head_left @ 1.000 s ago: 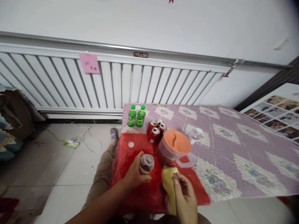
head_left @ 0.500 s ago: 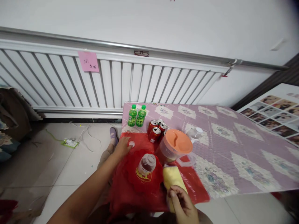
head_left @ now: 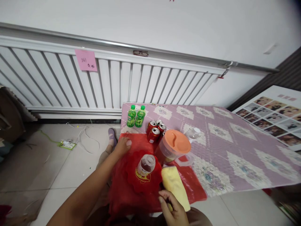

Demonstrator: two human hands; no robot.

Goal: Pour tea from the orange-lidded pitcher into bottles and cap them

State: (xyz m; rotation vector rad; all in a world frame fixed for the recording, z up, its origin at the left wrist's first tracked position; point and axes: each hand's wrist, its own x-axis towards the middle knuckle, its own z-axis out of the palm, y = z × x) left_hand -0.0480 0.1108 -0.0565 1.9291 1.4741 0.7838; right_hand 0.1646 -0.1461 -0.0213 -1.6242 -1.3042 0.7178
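At the left edge of the red plastic sheet (head_left: 138, 141), my left hand (head_left: 122, 147) has its fingers curled about a small white round cap (head_left: 129, 142). My right hand (head_left: 174, 208) is by the near edge, thumb and forefinger drawn together; nothing shows at their tips. Beside and partly beneath it lies a folded yellow cloth (head_left: 176, 185). Between the hands, a clear plastic bottle (head_left: 146, 164) without a cap rests on a red scalloped mat (head_left: 134, 180). Just right of that bottle is a clear pitcher (head_left: 162, 152) with an orange lid (head_left: 178, 141).
Two green drink bottles (head_left: 135, 117) and several red cans (head_left: 153, 135) stand farther back. Behind the pitcher is another clear bottle (head_left: 193, 133). A patterned tablecloth (head_left: 218, 153) stretches right. Against the wall is a radiator (head_left: 113, 81); a power strip (head_left: 67, 144) lies on the floor.
My left hand has closed over the white cap, which lay flat by its fingertips before. My right hand has shifted left and down, baring more of the yellow cloth.
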